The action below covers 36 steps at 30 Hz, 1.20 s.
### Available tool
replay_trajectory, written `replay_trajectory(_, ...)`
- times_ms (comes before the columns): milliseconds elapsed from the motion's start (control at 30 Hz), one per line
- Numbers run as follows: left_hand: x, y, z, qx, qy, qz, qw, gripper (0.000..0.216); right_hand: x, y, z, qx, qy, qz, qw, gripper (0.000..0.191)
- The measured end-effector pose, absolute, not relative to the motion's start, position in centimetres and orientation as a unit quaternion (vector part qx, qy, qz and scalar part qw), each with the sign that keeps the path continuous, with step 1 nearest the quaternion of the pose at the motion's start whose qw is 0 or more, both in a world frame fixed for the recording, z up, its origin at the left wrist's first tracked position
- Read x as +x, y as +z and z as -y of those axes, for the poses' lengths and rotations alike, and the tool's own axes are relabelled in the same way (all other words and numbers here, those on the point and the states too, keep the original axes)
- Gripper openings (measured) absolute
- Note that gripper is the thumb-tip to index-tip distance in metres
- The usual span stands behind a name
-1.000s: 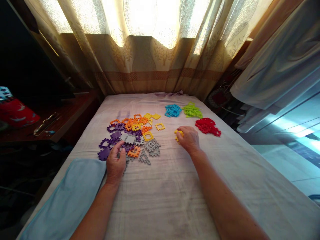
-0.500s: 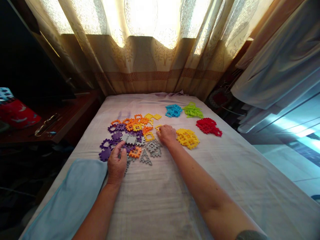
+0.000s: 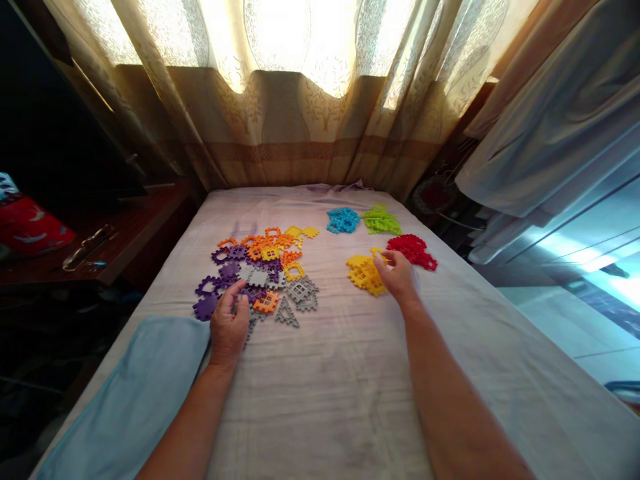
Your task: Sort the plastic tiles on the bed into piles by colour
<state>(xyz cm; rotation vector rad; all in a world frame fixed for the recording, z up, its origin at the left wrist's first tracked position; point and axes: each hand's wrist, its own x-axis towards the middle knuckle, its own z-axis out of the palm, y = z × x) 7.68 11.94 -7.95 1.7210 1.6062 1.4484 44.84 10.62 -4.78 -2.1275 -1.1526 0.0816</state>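
Pile of yellow pieces [image 3: 366, 275] between hands [image 3: 229, 327], apparently against the right one [image 3: 400, 275]

A pale, wrinkled sheet [image 3: 325, 393] covers the flat surface and carries a yellow pile [image 3: 363, 275] of toothed plastic pieces. Beyond the yellow pile lie a blue pile [image 3: 343, 220] and a lime-green pile [image 3: 381, 219]; right of it, a red pile [image 3: 415, 251]. Left of it spreads a purple, orange, gray and yellow jumble [image 3: 257, 275]; farther left and nearer, a light-blue cloth [image 3: 130, 393].

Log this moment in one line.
Left hand: open, beside purple toothed plastic pieces; right hand: at yellow toothed plastic pile, grip unclear; beyond: red toothed plastic pile
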Motion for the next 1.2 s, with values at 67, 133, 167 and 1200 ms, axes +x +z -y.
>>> replay_trajectory(67,7.7,-7.9,-11.9,0.612,0.512,-0.574,0.184,0.038,47.0,-5.7,-10.2,-0.836,0.066,0.395,0.374,0.035)
replay_trajectory(133,7.7,-7.8,-11.8,0.613,0.509,-0.577,0.18,0.038,48.1,-6.5,-10.1,-0.84,0.099,0.37,0.385,0.038)
replay_trajectory(167,7.7,-7.7,-11.8,0.614,0.508,-0.577,0.178,0.038,48.3,-6.9,-10.1,-0.84,0.109,0.365,0.387,0.039)
replay_trajectory(1200,7.6,-8.0,-11.8,0.62,0.519,-0.561,0.177,0.035,33.5,-3.3,-17.6,-0.693,0.046,0.684,0.223,0.04)
